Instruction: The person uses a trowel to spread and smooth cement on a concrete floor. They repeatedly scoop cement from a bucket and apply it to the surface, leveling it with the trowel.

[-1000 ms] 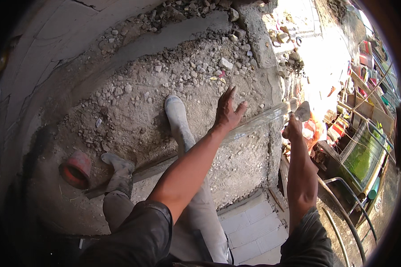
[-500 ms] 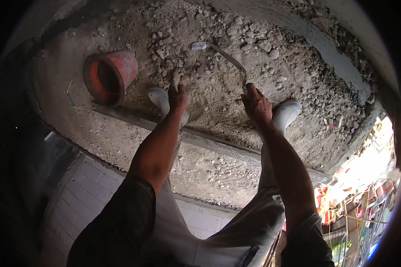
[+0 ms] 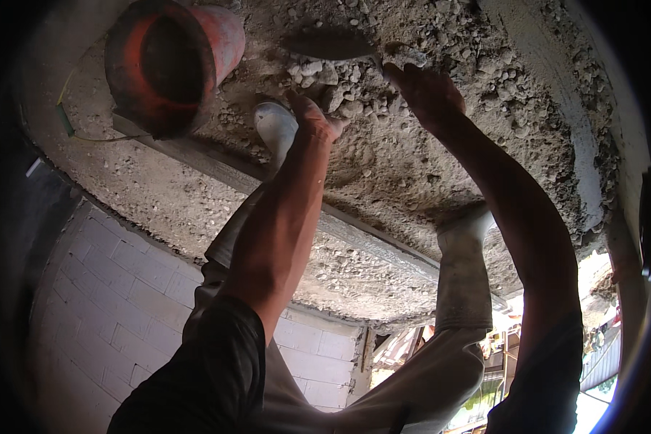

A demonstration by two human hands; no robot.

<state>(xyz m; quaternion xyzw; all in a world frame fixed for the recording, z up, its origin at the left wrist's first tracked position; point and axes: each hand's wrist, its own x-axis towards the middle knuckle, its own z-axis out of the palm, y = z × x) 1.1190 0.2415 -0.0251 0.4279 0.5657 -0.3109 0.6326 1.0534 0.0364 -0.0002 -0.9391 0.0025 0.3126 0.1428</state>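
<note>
My right hand (image 3: 428, 94) is closed around the handle of a trowel. The trowel's dark, leaf-shaped blade (image 3: 329, 45) points left, just above the loose gravel (image 3: 351, 83). Below the blade, my left hand (image 3: 315, 119) reaches to the near side of the gravel, thumb and fingers apart, and I see nothing held in it. Some of its fingertips are hard to make out against the stones. To the left, a red-orange bucket (image 3: 228, 40) lies tipped with its dark mouth facing me.
A long straight board or beam (image 3: 195, 163) crosses the rough ground between my legs and the bucket. My light boots (image 3: 275, 126) stand astride the gravel. Pale block wall (image 3: 123, 289) lies lower left; a smooth cement strip (image 3: 582, 152) runs at right. A thin wire (image 3: 65, 119) sits beside the bucket.
The view has shifted closer, and the bucket appears larger and higher. My right hand has moved the trowel farther forward, its blade now flat over the stones. My left hand's fingers have spread.
</note>
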